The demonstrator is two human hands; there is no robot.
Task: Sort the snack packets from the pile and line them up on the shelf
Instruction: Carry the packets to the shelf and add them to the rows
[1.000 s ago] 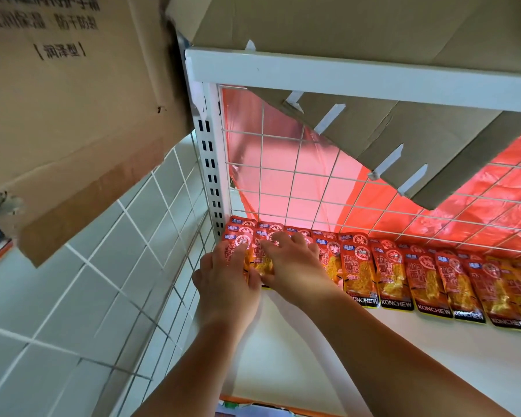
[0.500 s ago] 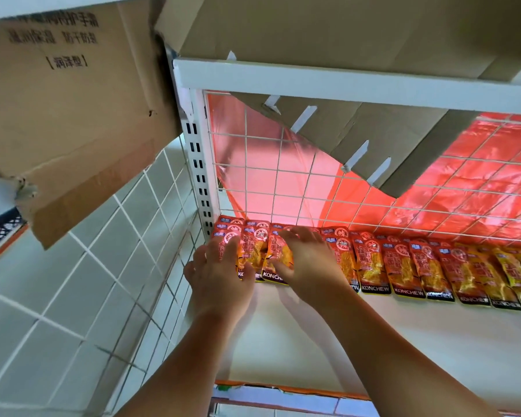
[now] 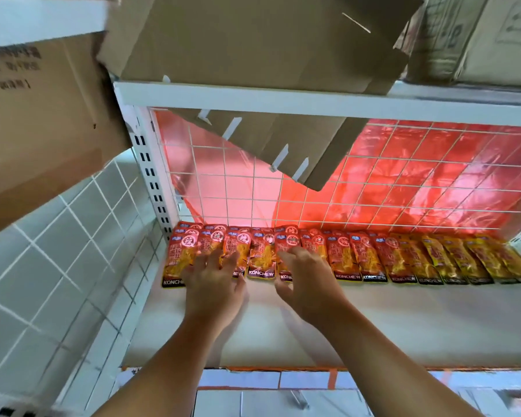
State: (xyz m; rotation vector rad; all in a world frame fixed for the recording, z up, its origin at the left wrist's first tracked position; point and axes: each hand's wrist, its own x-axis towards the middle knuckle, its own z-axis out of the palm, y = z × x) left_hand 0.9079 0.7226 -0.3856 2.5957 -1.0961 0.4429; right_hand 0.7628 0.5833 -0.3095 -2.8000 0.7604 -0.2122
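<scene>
A row of red and orange snack packets [image 3: 343, 257] marked KONCHEW lies flat along the back of the white shelf [image 3: 403, 320], against a wire grid. Yellower packets [image 3: 475, 260] close the row on the right. My left hand [image 3: 215, 284] has its fingers spread, the fingertips on the lower part of the packets at the left end [image 3: 178, 254]. My right hand [image 3: 306, 281] lies flat beside it with straight fingers touching the packets near the row's left-middle. Neither hand grips a packet.
A white slotted upright [image 3: 151, 173] and a tiled wall [image 3: 57, 266] bound the shelf on the left. A white wire grid [image 3: 403, 182] with red plastic behind it forms the back. Cardboard boxes [image 3: 253, 49] sit on the shelf above, one flap hanging down.
Both hands have slid back toward the packets' lower edges and moved apart. The camera has tilted, showing more of the shelf and the row to the right.
</scene>
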